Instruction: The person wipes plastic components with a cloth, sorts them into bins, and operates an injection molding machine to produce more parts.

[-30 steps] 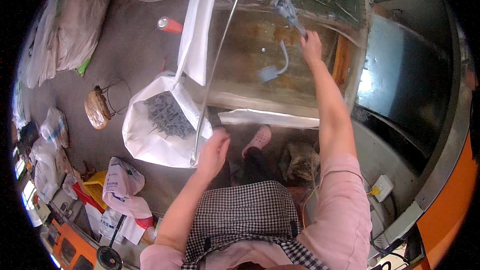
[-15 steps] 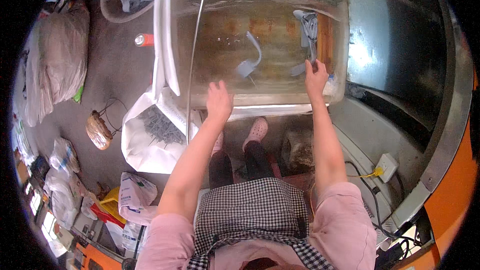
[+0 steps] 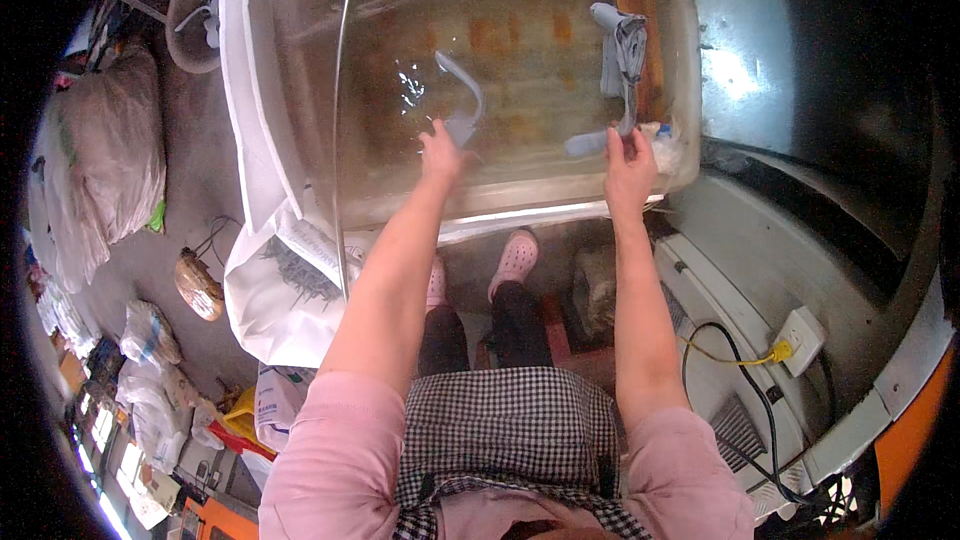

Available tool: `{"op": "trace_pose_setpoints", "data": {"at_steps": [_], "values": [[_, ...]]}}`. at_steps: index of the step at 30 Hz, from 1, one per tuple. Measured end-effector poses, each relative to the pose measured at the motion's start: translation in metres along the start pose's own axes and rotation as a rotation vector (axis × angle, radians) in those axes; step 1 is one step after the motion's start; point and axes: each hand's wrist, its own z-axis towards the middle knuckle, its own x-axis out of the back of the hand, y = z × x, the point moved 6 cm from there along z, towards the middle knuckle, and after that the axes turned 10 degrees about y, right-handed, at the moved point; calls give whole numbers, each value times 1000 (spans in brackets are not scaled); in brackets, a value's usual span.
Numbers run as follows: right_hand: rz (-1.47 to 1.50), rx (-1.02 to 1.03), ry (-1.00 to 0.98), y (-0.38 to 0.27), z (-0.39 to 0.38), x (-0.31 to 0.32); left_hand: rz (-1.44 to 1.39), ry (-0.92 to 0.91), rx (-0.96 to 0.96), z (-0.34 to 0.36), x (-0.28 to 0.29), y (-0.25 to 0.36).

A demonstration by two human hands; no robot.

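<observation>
A curved grey plastic strip (image 3: 474, 87) with a wider end lies on the brownish, see-through-looking work surface (image 3: 520, 90). My left hand (image 3: 443, 155) is over the strip's wider end, fingers apart and partly covering it; some blur hides whether they touch. At the right side of the surface lies a folded grey plastic piece (image 3: 627, 45), with a narrow part running down toward me. My right hand (image 3: 630, 180) pinches its lower end between thumb and fingers. A short flat grey tab (image 3: 586, 145) sticks out left from beside those fingertips.
White boards (image 3: 262, 90) stand along the left side. Below them a white sack (image 3: 285, 305) holds grey bits. A thin pale rod (image 3: 340, 120) crosses upright in view. Right of the surface are a dark machine panel (image 3: 745, 70) and a white socket block (image 3: 803, 340) with cables.
My left hand has moved forward from the surface's near edge onto the curved strip. The right hand keeps its pinch at the folded piece. The whole view has shifted somewhat.
</observation>
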Motion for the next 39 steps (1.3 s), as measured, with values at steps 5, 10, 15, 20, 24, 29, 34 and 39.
{"op": "trace_pose_setpoints", "data": {"at_steps": [5,10,15,20,24,29,34,39], "values": [[-53,12,-26,12,-2,7,-96,35,-85,12,-33,-41],[-41,65,-51,10,0,-2,-748,103,81,18,-62,-111],[10,9,-27,8,5,8,-1258,-110,493,18,-66,-75],[-30,98,-17,-7,5,9,-1270,-186,416,28,-56,-44],[-146,112,-60,-20,-1,8,-525,172,-177,23,17,-19],[-165,82,32,-28,-12,48,279,259,-35,-73,149,-4],[-178,29,14,-48,-30,65,575,205,112,-147,206,-78],[-75,-86,-13,-70,-45,75,496,123,108,-138,178,-126]]}}
